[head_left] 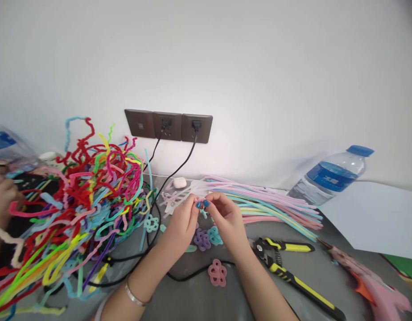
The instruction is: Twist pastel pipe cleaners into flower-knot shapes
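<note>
My left hand (183,220) and my right hand (227,218) meet over the middle of the table, thumbs and fingers pinched together. Between the fingertips is a small pipe cleaner piece (200,199), pinkish and mostly hidden. Just below the hands lie a purple pipe cleaner flower (202,240) and a teal one (215,236). A pink flower (217,272) rests nearer to me, between my forearms. To the left of my left hand is a mint green flower (151,224).
A tangled heap of coloured pipe cleaners (88,196) fills the left, with another person's hand (3,200) beyond it. Straight pastel pipe cleaners (269,200), wire strippers (286,267), a pink glue gun (369,281) and a water bottle (333,174) are on the right. Black cables (184,162) hang from wall sockets (167,126).
</note>
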The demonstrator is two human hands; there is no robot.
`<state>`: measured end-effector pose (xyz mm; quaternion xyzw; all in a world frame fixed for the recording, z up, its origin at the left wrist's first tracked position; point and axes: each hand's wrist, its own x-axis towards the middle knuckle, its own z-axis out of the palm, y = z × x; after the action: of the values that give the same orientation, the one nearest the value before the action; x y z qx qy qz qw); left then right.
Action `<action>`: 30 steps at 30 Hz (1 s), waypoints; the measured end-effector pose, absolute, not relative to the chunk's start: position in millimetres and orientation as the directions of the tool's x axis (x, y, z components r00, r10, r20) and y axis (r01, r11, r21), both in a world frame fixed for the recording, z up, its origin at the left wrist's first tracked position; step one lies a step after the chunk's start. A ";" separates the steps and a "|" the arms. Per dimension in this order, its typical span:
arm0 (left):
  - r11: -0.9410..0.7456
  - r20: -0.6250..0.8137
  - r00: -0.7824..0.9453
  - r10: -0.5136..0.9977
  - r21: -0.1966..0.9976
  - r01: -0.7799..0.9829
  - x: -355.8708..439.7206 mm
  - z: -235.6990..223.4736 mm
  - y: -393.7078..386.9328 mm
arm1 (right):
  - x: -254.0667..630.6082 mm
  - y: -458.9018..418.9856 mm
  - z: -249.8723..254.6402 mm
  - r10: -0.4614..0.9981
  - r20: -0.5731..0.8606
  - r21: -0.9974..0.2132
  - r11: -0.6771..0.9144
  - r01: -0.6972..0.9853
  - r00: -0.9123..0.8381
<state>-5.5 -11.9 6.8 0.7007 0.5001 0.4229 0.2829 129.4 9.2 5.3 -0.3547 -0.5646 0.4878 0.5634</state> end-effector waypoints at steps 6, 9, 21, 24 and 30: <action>-0.374 0.269 0.267 0.925 0.765 0.524 -12.0 15.5 -12.1 | 143.0 11.8 12.9 0.911 0.292 -0.956 0.284 -0.072 -0.290; -0.407 0.236 0.354 0.905 0.719 0.563 -16.5 18.1 -11.3 | 152.4 14.8 15.5 0.888 0.264 -0.959 0.284 -0.001 -0.376; -0.050 0.036 0.147 0.988 0.994 0.095 -17.6 10.9 -5.1 | 151.4 20.3 6.3 0.966 0.099 -0.991 0.075 -0.111 -0.238; 0.121 -0.111 0.066 0.992 0.976 -0.183 -19.0 8.2 1.6 | 150.7 22.6 3.0 0.984 0.116 -0.973 0.085 -0.213 -0.135; 0.331 -0.278 0.196 0.940 0.880 -0.340 -20.3 9.5 3.2 | 151.9 24.2 -1.3 0.983 0.179 -0.953 0.161 -0.258 -0.048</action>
<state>-20.3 3.2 9.5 0.3464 0.4333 0.4630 0.6913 151.9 24.2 -1.3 -0.3693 -0.4905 0.5322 0.5829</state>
